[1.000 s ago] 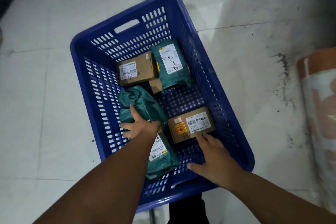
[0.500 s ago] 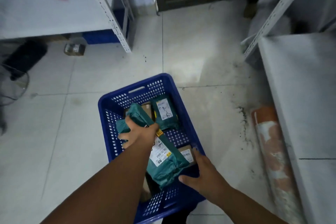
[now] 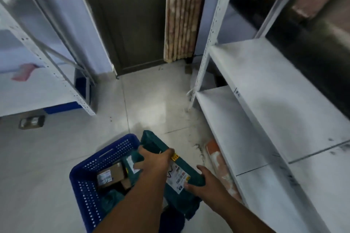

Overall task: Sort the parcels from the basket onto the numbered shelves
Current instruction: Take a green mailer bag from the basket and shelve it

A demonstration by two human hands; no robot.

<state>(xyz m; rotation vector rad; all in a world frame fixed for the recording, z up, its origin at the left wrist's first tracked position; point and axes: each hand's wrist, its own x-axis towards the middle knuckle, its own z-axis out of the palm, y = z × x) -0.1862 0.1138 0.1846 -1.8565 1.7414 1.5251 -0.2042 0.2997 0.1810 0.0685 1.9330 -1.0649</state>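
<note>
Above the right edge of the blue basket (image 3: 106, 159), both hands gripped one green parcel (image 3: 157, 143): left hand (image 3: 154, 161) curled over its middle, right hand (image 3: 205, 181) clasping its near end.

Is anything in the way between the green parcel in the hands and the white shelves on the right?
Nothing visible blocks it. Both the left hand and right hand hold the green parcel above the blue basket. The white shelves stand just to its right, with only open air between.
</note>
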